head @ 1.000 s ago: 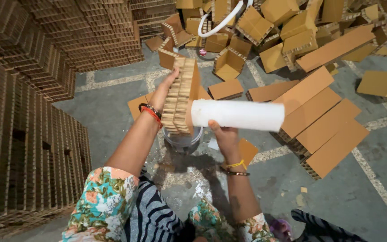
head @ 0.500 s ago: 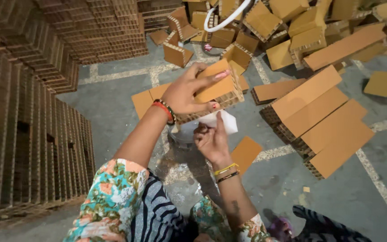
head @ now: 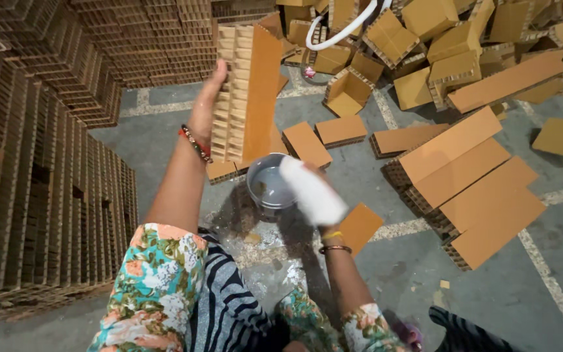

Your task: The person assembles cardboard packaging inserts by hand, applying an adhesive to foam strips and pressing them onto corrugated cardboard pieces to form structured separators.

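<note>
Left hand (head: pixel 204 104) grasps cardboard block (head: pixel 245 91) above bowl (head: pixel 270 186) holding liquid; right hand (head: pixel 324 215), hidden, grasps white roll (head: pixel 312 190) over bowl.

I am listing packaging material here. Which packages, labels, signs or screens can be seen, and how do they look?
No labels, signs or screens show.
Cardboard block: held upright in left hand, tan, long.
Flat cardboard pieces: on the floor at right, tan, rectangular.
Cardboard stacks: along the left, brown.
</note>
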